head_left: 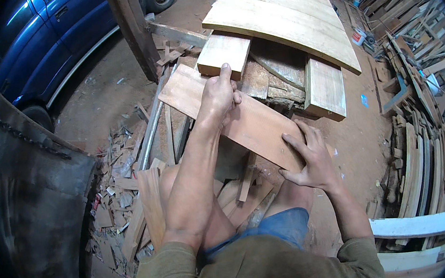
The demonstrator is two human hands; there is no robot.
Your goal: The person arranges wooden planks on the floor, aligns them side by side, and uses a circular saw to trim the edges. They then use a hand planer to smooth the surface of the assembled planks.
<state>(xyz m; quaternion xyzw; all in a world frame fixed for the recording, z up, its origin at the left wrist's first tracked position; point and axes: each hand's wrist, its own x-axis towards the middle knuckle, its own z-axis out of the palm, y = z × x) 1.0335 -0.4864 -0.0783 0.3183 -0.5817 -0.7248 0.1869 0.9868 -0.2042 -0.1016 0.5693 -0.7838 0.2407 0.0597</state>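
The left arm reaches forward from the lower left, its forearm nearly straight and slanting in toward the middle; the left hand [218, 95] sits over the reddish-brown board [264, 127], with its fingers curled in tightly and its thumb pointing away from the body, the tip up by the end of a pale beam [224, 50]; whether those curled fingers clasp the board's edge or something small I cannot tell (the back of the hand covers the spot).

The right arm bends outward at the elbow and turns back in; the right hand [318, 155] is spread across the board's right-hand end, fingers bent over its upper face and thumb at the near edge, opened just to the board's width and gripping it.

The board lies aslant in front of the body, above the knees and blue shorts [282, 227], running from upper left to lower right; its far edge is close to the pale beam, and a second beam [325, 86] juts out farther right; light planks [274, 13] lie side by side across both; wood scraps [122, 186] litter the ground at left, near a blue vehicle [56, 26].
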